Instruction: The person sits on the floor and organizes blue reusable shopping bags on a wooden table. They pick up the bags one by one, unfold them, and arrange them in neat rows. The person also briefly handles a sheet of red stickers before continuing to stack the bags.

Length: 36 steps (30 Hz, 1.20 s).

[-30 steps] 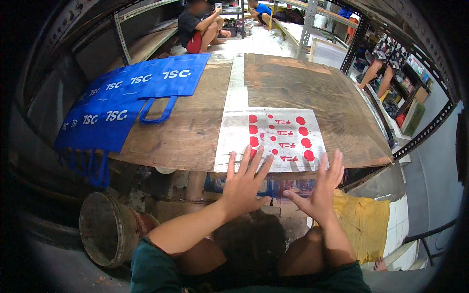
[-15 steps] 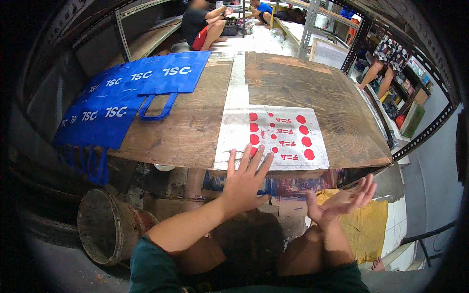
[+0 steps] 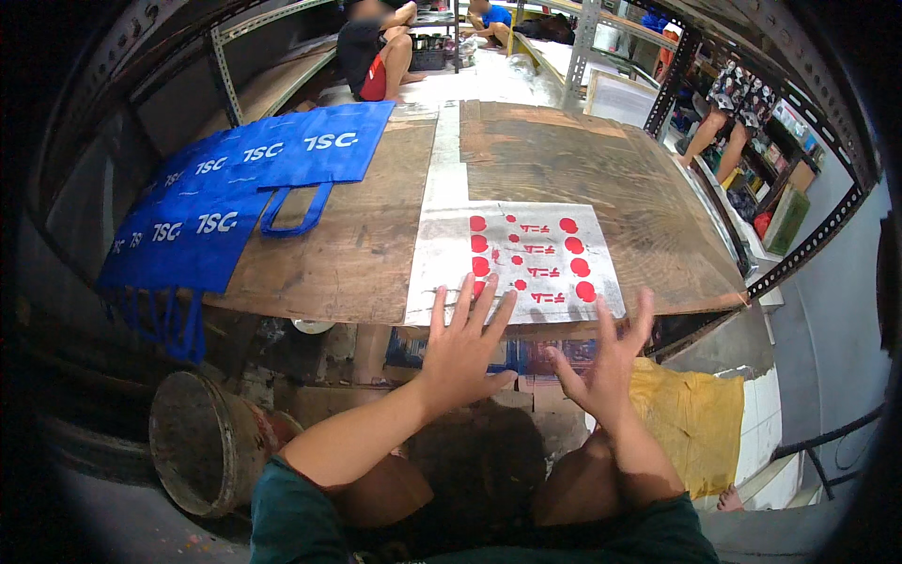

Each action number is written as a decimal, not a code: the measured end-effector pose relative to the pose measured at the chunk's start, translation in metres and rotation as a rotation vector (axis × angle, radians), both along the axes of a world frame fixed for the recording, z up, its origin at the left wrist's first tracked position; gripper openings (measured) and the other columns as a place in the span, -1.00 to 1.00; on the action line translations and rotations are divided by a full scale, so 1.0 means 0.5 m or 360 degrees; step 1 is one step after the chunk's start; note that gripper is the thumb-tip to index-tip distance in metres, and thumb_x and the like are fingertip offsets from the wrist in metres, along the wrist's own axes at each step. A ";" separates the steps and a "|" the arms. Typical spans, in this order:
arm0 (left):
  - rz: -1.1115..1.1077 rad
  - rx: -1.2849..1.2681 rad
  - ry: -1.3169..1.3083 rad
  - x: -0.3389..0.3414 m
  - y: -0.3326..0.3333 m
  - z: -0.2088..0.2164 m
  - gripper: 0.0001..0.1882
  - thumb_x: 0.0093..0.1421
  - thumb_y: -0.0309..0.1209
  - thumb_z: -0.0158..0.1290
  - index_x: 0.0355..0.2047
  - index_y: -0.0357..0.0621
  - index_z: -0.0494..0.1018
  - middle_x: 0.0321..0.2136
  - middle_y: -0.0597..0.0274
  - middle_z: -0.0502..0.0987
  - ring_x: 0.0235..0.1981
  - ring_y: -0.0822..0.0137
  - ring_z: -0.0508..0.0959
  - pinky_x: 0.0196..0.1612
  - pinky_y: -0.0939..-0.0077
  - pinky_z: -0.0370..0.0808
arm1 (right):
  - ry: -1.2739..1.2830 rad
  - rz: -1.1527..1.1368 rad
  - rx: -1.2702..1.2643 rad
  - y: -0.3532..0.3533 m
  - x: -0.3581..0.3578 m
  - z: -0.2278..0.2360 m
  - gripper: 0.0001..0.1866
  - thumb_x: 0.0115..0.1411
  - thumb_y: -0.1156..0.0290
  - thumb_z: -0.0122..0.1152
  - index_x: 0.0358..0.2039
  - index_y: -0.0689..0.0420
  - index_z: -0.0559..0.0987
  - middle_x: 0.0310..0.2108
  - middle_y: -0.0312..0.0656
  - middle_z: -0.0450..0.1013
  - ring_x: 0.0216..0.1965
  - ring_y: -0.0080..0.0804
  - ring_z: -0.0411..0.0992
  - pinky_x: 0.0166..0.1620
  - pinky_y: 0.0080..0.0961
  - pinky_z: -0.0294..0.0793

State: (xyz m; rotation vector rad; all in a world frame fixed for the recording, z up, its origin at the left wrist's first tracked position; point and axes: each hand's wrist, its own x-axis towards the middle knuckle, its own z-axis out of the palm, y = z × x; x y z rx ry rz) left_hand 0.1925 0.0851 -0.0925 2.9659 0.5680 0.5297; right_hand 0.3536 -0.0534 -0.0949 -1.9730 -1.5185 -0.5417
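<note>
A white sheet printed with red shapes and lettering point(image 3: 538, 268) lies at the near edge of the wooden table point(image 3: 554, 150). My left hand point(image 3: 460, 343) has its fingers spread, the tips over the sheet's lower left part; it holds nothing. To the right, my right hand point(image 3: 606, 367) is raised near the sheet's lower right corner, fingers apart, nothing in it. Whether its fingertips touch the sheet I cannot tell. Several blue bags with white print point(image 3: 202, 183) lie overlapped on the table's left side, some handles hanging over the front edge.
A dirty bucket point(image 3: 202, 442) stands on the floor at lower left. A yellow sack point(image 3: 691, 428) lies at lower right. Perforated metal posts point(image 3: 672, 85) frame the table. Beyond it, two people point(image 3: 371, 61) sit on the floor; another person's legs point(image 3: 719, 141) show at far right.
My right hand has turned from palm-up and swung left toward the sheet's near right corner. My left hand stays spread at the sheet's lower left. The whole view has shifted slightly.
</note>
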 end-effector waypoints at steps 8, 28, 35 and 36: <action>-0.0031 0.0006 -0.0036 0.003 0.007 -0.008 0.06 -0.18 0.08 0.23 0.26 -0.09 0.05 0.26 -0.08 0.01 0.29 -0.11 -0.03 0.22 -0.23 -0.17 | 0.0369 0.0176 0.0416 0.014 0.001 -0.030 -0.06 -0.08 0.09 0.35 0.19 0.25 0.09 0.17 0.08 0.12 0.23 0.03 0.04 0.22 0.10 -0.29; -0.0009 0.0044 -0.0012 0.003 0.011 -0.011 0.00 -0.14 0.08 0.20 0.25 -0.08 0.08 0.24 -0.06 0.07 0.29 -0.08 0.00 0.22 -0.21 -0.16 | -0.0042 -0.0152 -0.0463 0.008 -0.006 -0.004 0.12 -0.22 -0.21 0.34 0.30 -0.04 0.07 0.31 0.16 -0.22 0.31 0.28 -0.34 0.17 0.32 -0.35; -0.0018 0.0047 0.0004 0.007 -0.002 -0.005 -0.01 -0.12 0.09 0.19 0.25 -0.08 0.08 0.23 -0.08 0.08 0.28 -0.08 0.02 0.23 -0.18 -0.14 | 0.0132 -0.0095 -0.0037 -0.007 0.008 -0.006 0.05 -0.19 -0.18 0.33 0.27 -0.04 0.12 0.30 0.16 -0.20 0.31 0.28 -0.33 0.17 0.34 -0.36; -0.0016 0.0048 0.0008 0.007 -0.002 -0.004 -0.01 -0.12 0.09 0.19 0.25 -0.08 0.08 0.23 -0.08 0.08 0.28 -0.08 0.02 0.23 -0.18 -0.14 | 0.0146 -0.0079 0.0008 -0.008 0.010 -0.007 0.04 -0.19 -0.18 0.33 0.27 -0.04 0.13 0.30 0.15 -0.19 0.31 0.28 -0.32 0.16 0.34 -0.36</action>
